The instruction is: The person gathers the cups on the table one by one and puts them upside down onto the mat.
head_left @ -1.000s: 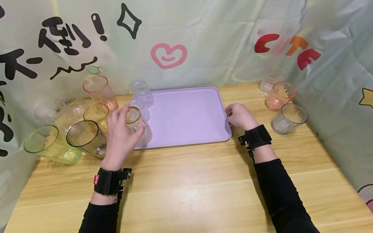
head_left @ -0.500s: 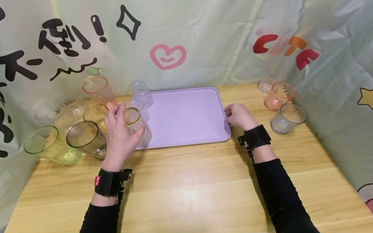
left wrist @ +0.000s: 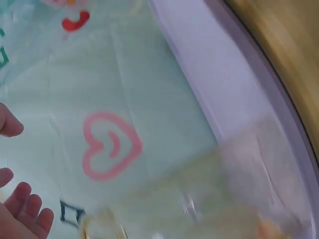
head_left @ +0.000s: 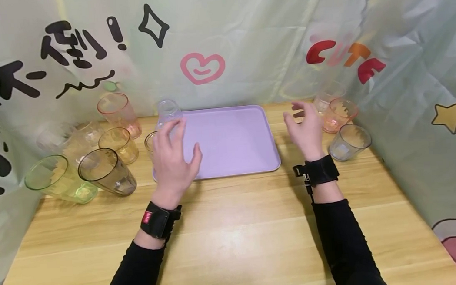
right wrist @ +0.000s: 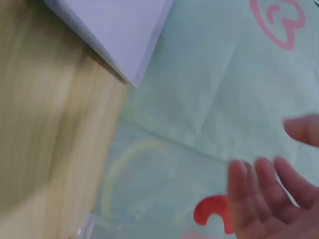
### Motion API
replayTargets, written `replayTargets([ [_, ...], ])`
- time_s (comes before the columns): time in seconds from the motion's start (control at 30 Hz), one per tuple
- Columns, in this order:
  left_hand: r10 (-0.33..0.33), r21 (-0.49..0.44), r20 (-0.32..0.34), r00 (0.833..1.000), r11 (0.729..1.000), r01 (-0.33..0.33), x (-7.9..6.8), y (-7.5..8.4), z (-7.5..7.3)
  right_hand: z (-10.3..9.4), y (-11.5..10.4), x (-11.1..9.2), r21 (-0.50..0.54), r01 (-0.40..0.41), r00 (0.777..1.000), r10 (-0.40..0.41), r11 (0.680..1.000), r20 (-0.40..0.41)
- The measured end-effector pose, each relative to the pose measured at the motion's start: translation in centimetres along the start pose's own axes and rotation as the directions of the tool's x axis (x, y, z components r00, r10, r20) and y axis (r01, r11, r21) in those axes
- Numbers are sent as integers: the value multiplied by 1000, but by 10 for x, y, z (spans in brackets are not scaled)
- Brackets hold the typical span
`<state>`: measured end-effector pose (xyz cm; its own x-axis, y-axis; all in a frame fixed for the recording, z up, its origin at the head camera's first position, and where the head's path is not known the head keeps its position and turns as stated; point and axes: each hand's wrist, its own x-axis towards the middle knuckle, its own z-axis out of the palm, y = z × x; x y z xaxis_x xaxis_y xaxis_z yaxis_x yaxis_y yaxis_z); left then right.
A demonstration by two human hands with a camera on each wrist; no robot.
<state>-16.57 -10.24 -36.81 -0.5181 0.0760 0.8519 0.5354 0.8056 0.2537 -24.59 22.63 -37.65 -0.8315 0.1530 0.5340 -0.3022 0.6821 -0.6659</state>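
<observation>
The lilac tray (head_left: 232,142) lies on the wooden table. My left hand (head_left: 174,167) is over its left end, fingers spread and holding nothing. Behind that hand, an amber-rimmed clear glass (head_left: 149,143) is mostly hidden; a clear glass (left wrist: 249,179) fills the bottom of the left wrist view. Another clear glass (head_left: 168,109) stands at the tray's back left corner. Right of the tray, my right hand (head_left: 306,126) hovers with loosely bent fingers and nothing in them. Nearest it are an orange-pink glass (head_left: 340,116) and a clear glass (head_left: 328,95).
Left of the tray stand a green glass (head_left: 62,181), a smoky brown glass (head_left: 108,174), an amber glass (head_left: 119,147), a red-rimmed glass (head_left: 119,114) and several clear ones. A grey-blue glass (head_left: 349,143) stands at right. A printed cloth (head_left: 246,50) hangs behind.
My left hand has left the amber-rimmed glass and moved right over the tray. My right hand has let go of the tray's right edge, opened and moved back and right.
</observation>
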Motion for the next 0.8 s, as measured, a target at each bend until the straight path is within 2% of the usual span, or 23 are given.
replayTargets([
  [0.1, 27, -26, 57, 998, 999, -25, 0, 11, 13, -9, 2, -3, 38, 30, 984, -23, 999, -175],
  [0.2, 35, -45, 122, 992, 999, -30, -3, 19, 24, -18, 5, -5, 65, 41, 943, -17, 997, -331],
  [0.37, 46, -51, 260, 965, 998, -34, -12, 26, 38, -32, 14, -9, 22, 4, 856, 8, 1000, -516],
  [0.47, 49, -44, 377, 925, 998, -34, -16, 28, 44, -41, 12, -13, 3, -52, 785, 43, 999, -618],
  [0.57, 43, -40, 486, 873, 999, -27, -19, 29, 49, -47, 6, -20, 83, -170, 717, 181, 982, -674],
  [0.63, 36, -40, 535, 844, 999, -17, -20, 29, 52, -49, 5, -23, 185, -263, 671, 317, 947, -670],
  [0.73, 26, -43, 564, 826, 999, -3, -22, 28, 56, -50, 12, -24, 310, -358, 603, 471, 881, -644],
  [0.8, 26, -45, 571, 821, 999, 0, -23, 28, 58, -51, 16, -24, 369, -385, 560, 532, 846, -635],
])
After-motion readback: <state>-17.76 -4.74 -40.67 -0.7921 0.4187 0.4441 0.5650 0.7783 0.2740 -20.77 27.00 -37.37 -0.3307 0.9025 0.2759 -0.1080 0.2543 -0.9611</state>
